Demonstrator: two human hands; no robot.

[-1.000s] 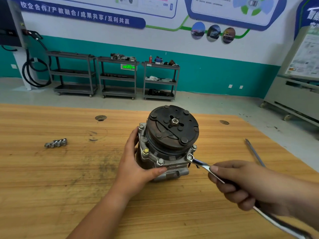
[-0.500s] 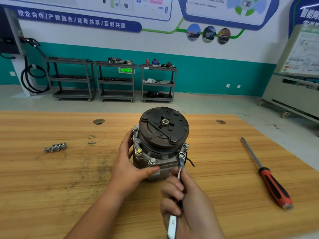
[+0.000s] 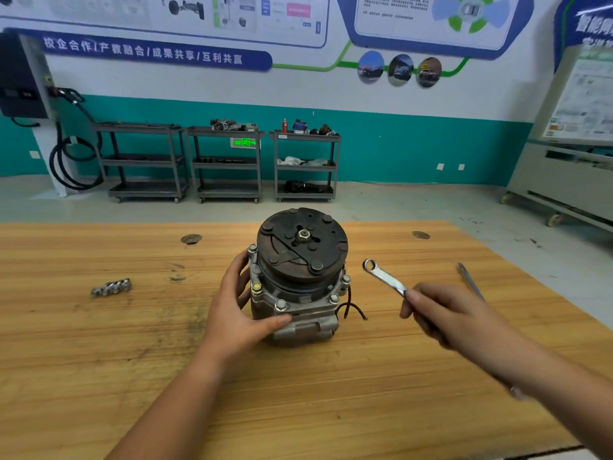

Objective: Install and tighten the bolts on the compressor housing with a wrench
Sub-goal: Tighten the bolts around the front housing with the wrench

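The compressor (image 3: pixel 298 280) stands upright on the wooden bench (image 3: pixel 99 343), its dark clutch plate facing up. Several bolts (image 3: pixel 281 304) sit in the grey housing flange around it. My left hand (image 3: pixel 242 310) grips the housing's left side, thumb across the front. My right hand (image 3: pixel 441 313) holds a silver ring wrench (image 3: pixel 381 275) by its shank, to the right of the compressor. The wrench's ring end hangs in the air, off the bolts and apart from the housing.
A short row of loose metal pieces (image 3: pixel 111 287) lies on the bench at the left. A screwdriver shaft (image 3: pixel 469 282) shows behind my right hand. Two black wires (image 3: pixel 353 308) stick out at the compressor's right. Tool carts (image 3: pixel 225 161) stand on the floor beyond.
My right hand has lifted the wrench off the front right bolt and swung it out to the right. My left hand has stayed on the housing.
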